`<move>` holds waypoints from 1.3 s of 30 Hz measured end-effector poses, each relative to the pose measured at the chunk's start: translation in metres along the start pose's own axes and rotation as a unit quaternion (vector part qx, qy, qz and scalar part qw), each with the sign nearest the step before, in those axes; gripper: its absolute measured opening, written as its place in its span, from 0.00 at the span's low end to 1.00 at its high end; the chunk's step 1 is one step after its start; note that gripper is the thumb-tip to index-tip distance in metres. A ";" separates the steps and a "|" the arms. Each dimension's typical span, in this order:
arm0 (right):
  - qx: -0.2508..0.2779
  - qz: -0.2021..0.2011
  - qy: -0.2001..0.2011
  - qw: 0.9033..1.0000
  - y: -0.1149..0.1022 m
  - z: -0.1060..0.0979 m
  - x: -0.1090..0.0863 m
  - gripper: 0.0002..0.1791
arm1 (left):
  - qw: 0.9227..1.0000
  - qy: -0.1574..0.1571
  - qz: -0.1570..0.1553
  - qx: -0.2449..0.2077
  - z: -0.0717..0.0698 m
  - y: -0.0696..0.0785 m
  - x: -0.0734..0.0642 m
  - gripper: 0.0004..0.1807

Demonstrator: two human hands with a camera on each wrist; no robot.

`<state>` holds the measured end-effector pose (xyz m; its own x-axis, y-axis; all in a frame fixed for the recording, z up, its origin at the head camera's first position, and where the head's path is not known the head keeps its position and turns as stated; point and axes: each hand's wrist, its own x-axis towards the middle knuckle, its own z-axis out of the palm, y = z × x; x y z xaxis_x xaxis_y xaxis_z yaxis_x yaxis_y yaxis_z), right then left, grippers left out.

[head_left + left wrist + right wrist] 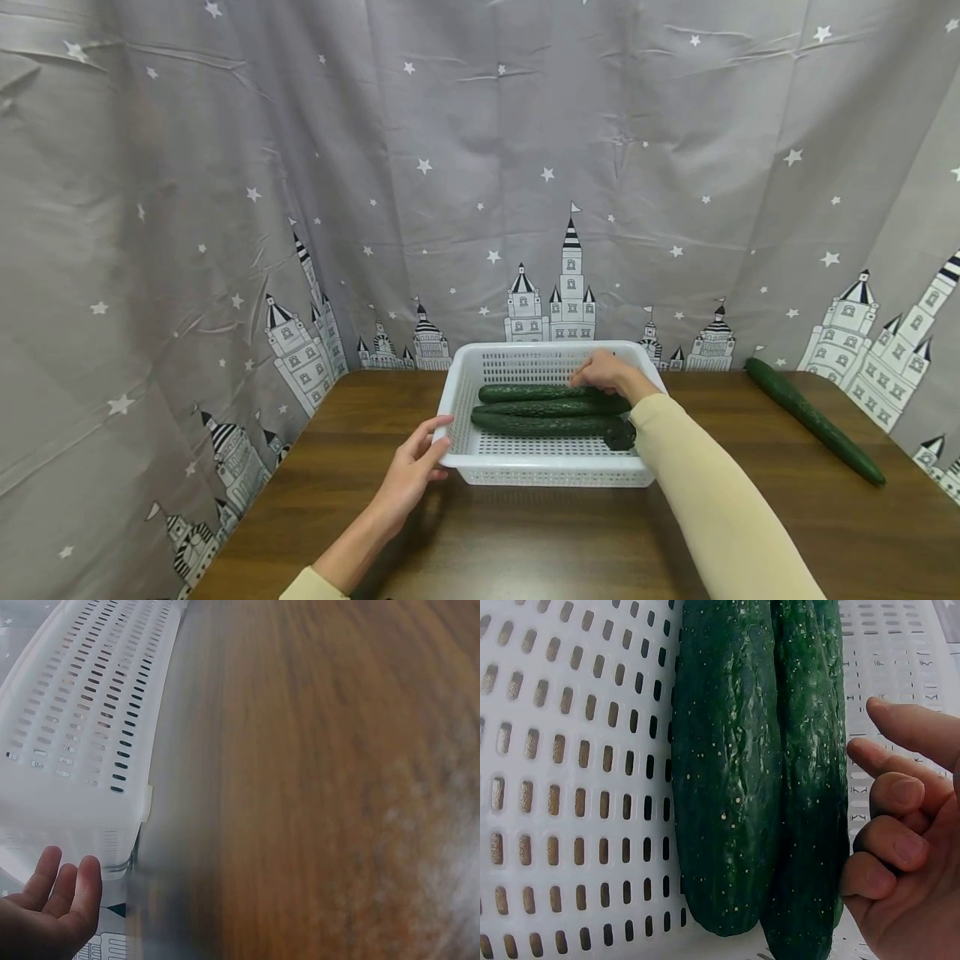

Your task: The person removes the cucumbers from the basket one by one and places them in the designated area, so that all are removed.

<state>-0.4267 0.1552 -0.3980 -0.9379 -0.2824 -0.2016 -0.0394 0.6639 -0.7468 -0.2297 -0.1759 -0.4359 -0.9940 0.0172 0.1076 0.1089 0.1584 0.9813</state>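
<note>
A white plastic basket [558, 472] with slotted walls stands on the table. Inside it, three dark green cucumbers lie side by side: the front cucumber [536, 424], the middle cucumber [551, 408] and the back cucumber [525, 393]. My left hand [416, 458] grips the basket's left rim, thumb on top; in the left wrist view its fingers [86, 889] show beside the basket wall. My right hand [606, 372] is over the back cucumber's right end. The right wrist view shows that hand [915, 840] beside the cucumbers, fingers loosely bent and nothing held.
Another long cucumber [813, 421] lies slantwise on the wooden table [525, 542] at the right. A grey curtain [465, 125] printed with stars and castles hangs behind and to the sides. A small dark round thing [620, 435] shows by the right sleeve; what it is, I cannot tell.
</note>
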 end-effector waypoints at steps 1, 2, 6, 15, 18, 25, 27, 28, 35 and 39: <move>-0.001 0.000 0.002 1.000 0.000 0.000 0.000 0.17 | 1.000 0.000 -0.001 0.000 0.000 0.000 0.000 0.21; 0.000 0.000 0.005 1.000 0.001 0.000 0.000 0.16 | 1.000 0.002 -0.003 -0.001 0.000 0.000 0.000 0.21; -0.002 -0.006 0.014 1.000 0.002 0.001 0.001 0.09 | 1.000 0.003 -0.002 0.000 0.000 -0.001 0.001 0.21; -0.012 0.002 0.018 1.000 0.001 0.000 0.001 0.13 | 1.000 0.004 0.001 -0.004 0.000 0.002 0.000 0.21; -0.021 0.004 0.013 1.000 0.000 -0.001 0.000 0.08 | 1.000 0.004 0.006 -0.001 0.000 0.003 0.000 0.21; -0.077 -0.003 0.005 0.997 -0.001 0.000 -0.002 0.08 | 1.000 0.005 0.004 -0.001 0.000 0.001 -0.001 0.20; -0.079 -0.006 0.006 0.997 -0.001 0.001 -0.002 0.08 | 1.000 0.005 0.002 -0.002 0.000 0.001 0.000 0.20; -0.081 -0.006 0.005 0.997 -0.001 0.000 -0.002 0.09 | 1.000 0.006 0.000 -0.002 0.000 0.000 0.000 0.20; -0.096 -0.001 0.009 0.995 -0.002 0.002 -0.002 0.08 | 1.000 0.002 0.000 0.000 0.000 0.001 -0.001 0.21; -0.100 0.006 0.016 0.995 -0.001 0.003 -0.002 0.05 | 1.000 0.002 0.000 0.002 0.001 0.003 -0.002 0.22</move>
<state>-0.4236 0.1531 -0.3994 -0.9494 -0.2524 -0.1871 -0.0918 0.7923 -0.6031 -0.2275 -0.1741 -0.4334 -0.9940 0.0130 0.1089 0.1095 0.1617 0.9807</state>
